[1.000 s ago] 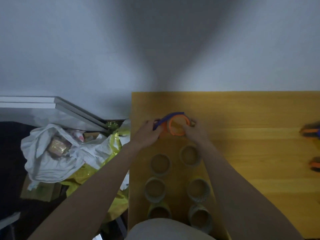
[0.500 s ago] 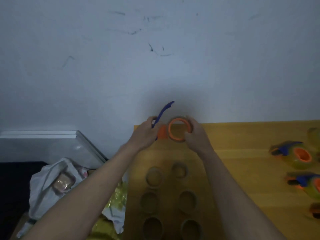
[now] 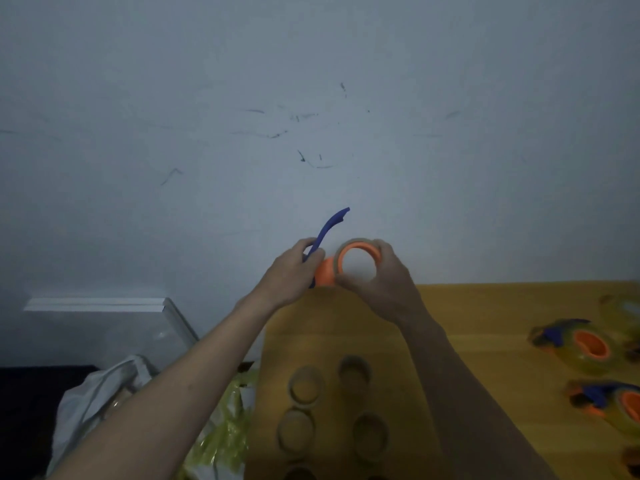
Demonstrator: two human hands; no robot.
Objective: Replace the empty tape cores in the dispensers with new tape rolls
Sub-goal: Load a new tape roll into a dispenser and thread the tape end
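1. Your left hand (image 3: 294,268) grips the blue arm (image 3: 329,226) of the dispenser (image 3: 327,271), fingers curled round its lower part; the arm's free end points up and to the right, against the wall (image 3: 311,98)
2. Your right hand (image 3: 377,282) grips the orange ring (image 3: 356,252) of the same dispenser, fingers wrapped over its upper right rim and thumb at its lower left; a thin brownish band shows round the ring's outer edge, and whether it is a core cannot be told
3. Both hands hold the dispenser in the air at frame centre, above the far edge of the yellow table (image 3: 485,323)
4. Empty tape cores (image 3: 306,384) stand upright in two columns on the table, lower centre of the frame, between your forearms
5. Two further dispensers (image 3: 585,346) fitted with yellowish rolls lie at the right edge of the frame, one below the other, well apart from your hands
6. White and yellow bags (image 3: 114,393) lie at the lower left, off the table
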